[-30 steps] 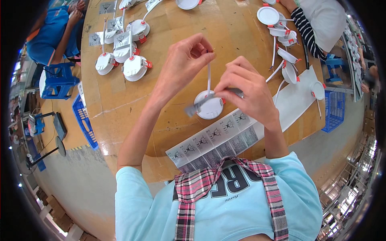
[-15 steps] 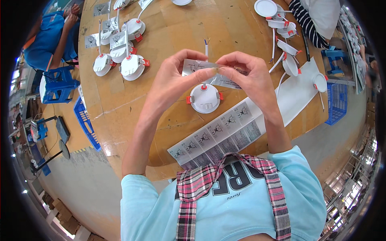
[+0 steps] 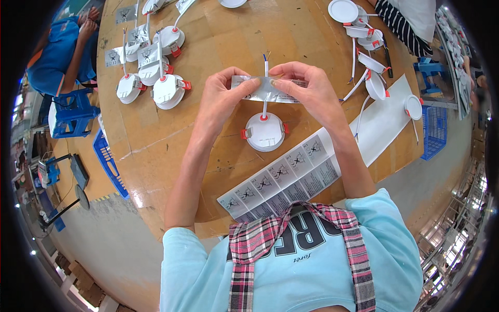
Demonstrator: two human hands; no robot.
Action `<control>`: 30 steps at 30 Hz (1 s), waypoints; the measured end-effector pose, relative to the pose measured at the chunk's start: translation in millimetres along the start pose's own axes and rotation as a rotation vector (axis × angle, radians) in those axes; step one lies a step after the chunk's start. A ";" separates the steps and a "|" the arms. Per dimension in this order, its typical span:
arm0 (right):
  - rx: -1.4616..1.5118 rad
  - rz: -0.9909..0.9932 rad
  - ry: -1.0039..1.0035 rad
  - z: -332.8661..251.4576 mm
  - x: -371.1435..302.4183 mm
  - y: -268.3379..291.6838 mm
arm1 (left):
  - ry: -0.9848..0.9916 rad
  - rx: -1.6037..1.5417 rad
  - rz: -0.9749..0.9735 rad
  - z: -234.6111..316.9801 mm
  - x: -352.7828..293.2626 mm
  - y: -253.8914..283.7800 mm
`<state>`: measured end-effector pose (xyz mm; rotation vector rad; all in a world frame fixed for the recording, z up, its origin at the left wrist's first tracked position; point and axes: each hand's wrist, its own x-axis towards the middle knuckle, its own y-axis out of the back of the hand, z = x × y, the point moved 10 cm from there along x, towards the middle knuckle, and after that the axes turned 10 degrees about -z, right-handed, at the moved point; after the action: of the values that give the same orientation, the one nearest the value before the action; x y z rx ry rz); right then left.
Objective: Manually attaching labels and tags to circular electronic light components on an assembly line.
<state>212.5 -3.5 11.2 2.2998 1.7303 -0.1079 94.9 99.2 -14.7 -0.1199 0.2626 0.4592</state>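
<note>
Lamp [image 3: 265, 134] on the surface [image 3: 176, 138], directly in front of the person: round, white, back face up, red-and-metal clips at both sides. Its white cable [image 3: 264, 108] runs away from the person, between the two hands, to bare coloured wire ends.

Progress, judged from layout: silver label [image 3: 264, 88] lies across the cable, partway along it, roughly flat, both ends spread out sideways. Not yet folded into a flag; whether it has stuck to the cable, cannot tell. Lamps at left [image 3: 169, 93]: several carry silver flags [image 3: 148, 53] on their cables, so read as done. Lamps at right [image 3: 375, 86]: no label seen on the cables that show; read as left to do. Sheet of labels [image 3: 280, 174] beside the lamp has a run of printed pieces unused; its far end [image 3: 387, 112] is bare white backing.

Fingers: left hand [image 3: 223, 96] has thumb and forefinger closed on the label, thumb on the near face, just left of the cable. Right hand [image 3: 314, 93] mirrors this to the right, thumb tip near the other thumb. Both pinches closed, thin label between. Neither hand touches the lamp body.
</note>
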 end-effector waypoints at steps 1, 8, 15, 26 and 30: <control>0.010 0.005 -0.010 1.9 0.2 0.0 | 0.000 -0.010 0.002 -1.1 0.4 0.1; 0.020 0.035 -0.002 6.6 1.1 0.3 | 0.015 -0.047 -0.006 -3.4 0.8 -2.2; 0.014 0.039 -0.038 10.6 1.5 -0.8 | -0.003 -0.088 -0.004 -9.1 3.5 -0.7; 0.065 0.046 -0.056 13.3 0.4 -0.8 | -0.003 -0.190 -0.048 -16.9 5.8 -3.6; 0.046 0.051 -0.047 11.6 -0.3 0.1 | -0.013 -0.189 -0.082 -14.9 5.5 -6.2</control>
<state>213.6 -6.8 0.1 2.3522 1.6626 -0.1919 99.1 93.5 -30.2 -0.3114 0.1998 0.4024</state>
